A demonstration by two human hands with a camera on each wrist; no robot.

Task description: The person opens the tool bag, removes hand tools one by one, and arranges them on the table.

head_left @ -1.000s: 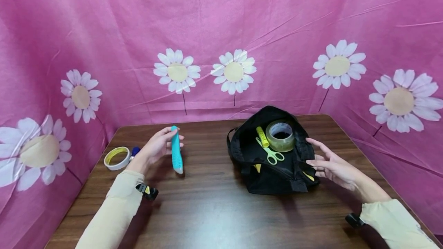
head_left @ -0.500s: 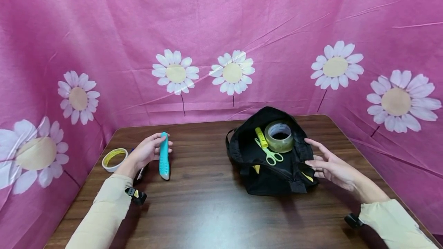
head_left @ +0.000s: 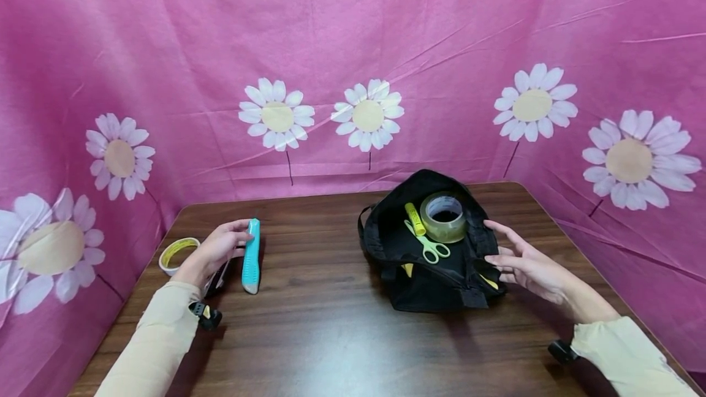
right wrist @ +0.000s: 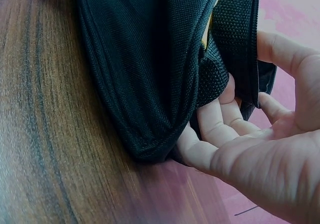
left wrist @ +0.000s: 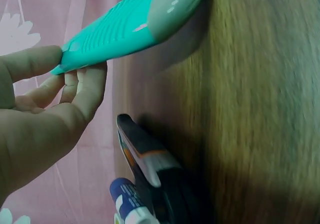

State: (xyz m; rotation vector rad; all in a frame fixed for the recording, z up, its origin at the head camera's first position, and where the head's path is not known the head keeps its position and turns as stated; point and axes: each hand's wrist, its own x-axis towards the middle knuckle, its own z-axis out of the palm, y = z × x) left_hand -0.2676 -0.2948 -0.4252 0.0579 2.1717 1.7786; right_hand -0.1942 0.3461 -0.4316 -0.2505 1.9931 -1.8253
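Observation:
My left hand (head_left: 220, 247) pinches a teal box cutter (head_left: 250, 257) by one end between thumb and fingers. In the left wrist view its ribbed body and grey end slant close over the wooden table. A black stapler (left wrist: 160, 179) lies below that hand, partly hidden by it in the head view. Beside the stapler is a white tube with a blue cap (left wrist: 125, 191). My right hand (head_left: 532, 271) holds the side of an open black bag (head_left: 432, 293), with fingers tucked behind its strap. Inside the bag show clear tape (head_left: 449, 231), green-handled scissors (head_left: 436, 252) and a yellow tube (head_left: 415, 219).
A white-and-yellow roll of tape (head_left: 176, 256) lies near the left edge of the wooden table (head_left: 320, 336). A pink cloth (head_left: 331, 29) with printed daisies hangs around the back and sides of the table.
My left hand has moved left and toward the viewer with the box cutter, closer to the white tape roll. My right hand stays at the bag.

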